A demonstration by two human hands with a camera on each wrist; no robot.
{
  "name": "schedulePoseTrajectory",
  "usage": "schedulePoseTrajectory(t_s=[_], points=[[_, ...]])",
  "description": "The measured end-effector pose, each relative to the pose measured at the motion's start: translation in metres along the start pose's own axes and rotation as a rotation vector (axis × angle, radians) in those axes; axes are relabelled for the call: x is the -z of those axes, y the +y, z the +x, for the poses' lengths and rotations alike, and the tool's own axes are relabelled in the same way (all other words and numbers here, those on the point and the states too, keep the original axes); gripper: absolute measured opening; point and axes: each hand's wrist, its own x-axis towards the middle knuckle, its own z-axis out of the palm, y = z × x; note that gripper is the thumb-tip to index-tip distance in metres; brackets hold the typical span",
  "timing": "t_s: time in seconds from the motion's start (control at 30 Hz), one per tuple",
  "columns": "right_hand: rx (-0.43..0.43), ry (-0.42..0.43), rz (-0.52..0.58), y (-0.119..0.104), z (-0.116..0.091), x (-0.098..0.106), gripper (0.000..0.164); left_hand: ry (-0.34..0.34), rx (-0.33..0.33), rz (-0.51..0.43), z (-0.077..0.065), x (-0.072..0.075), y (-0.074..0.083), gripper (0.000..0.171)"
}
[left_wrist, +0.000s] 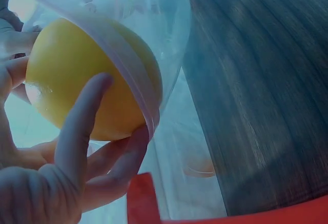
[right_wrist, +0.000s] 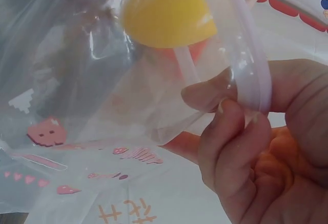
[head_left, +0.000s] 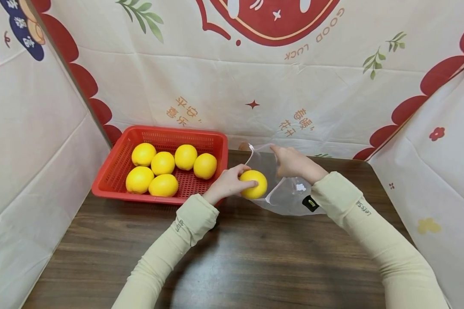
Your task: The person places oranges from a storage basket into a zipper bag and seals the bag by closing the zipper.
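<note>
My left hand [head_left: 230, 183] holds a round yellow fruit [head_left: 254, 184], thumb across its near side and fingers beneath it. That fruit sits at the mouth of a clear plastic zip bag [head_left: 290, 201]; in the left wrist view the bag's pale pink rim [left_wrist: 118, 49] crosses in front of the fruit. With thumb and curled fingers my right hand [right_wrist: 241, 147] pinches the rim, and the mouth stands open. Pink printed figures [right_wrist: 47, 131] show on the bag in the right wrist view. Several more yellow fruits [head_left: 163, 163] lie in a red plastic basket [head_left: 100, 184] left of my hands.
The brown wooden table [head_left: 232, 257] carries the basket at the back left and the bag at the back right. Printed white cloth [head_left: 232, 86] walls the table off behind and on both sides. A black label [head_left: 310, 203] is on the bag.
</note>
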Motion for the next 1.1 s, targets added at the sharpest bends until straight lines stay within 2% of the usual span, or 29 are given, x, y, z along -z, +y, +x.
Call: schedulePoseTrajectory(t_s=[0.27, 0.47, 0.63, 0.77, 0.9, 0.97, 1.1], points=[[0.000, -0.002, 0.004, -0.002, -0.003, 0.000, 0.079, -0.010, -0.002, 0.090, 0.001, -0.002, -0.001, 0.055], [0.021, 0.000, -0.013, -0.006, -0.005, -0.001, 0.076, -0.027, -0.033, 0.177, 0.002, -0.001, -0.002, 0.058], [0.064, 0.035, -0.047, -0.012, -0.008, -0.002, 0.071, -0.030, -0.082, 0.277, 0.004, 0.001, -0.003, 0.079], [0.069, 0.020, -0.040, -0.018, -0.010, -0.003, 0.069, -0.035, -0.137, 0.291, 0.007, 0.003, -0.004, 0.097], [0.059, 0.009, -0.014, -0.018, -0.010, 0.001, 0.072, -0.037, -0.197, 0.311, 0.008, 0.005, -0.001, 0.104], [0.045, 0.013, 0.001, -0.016, -0.010, 0.005, 0.075, -0.029, -0.190, 0.320, 0.007, 0.006, 0.004, 0.105], [0.025, 0.019, 0.014, -0.011, -0.011, 0.014, 0.078, -0.032, -0.120, 0.349, 0.004, 0.009, 0.017, 0.107]])
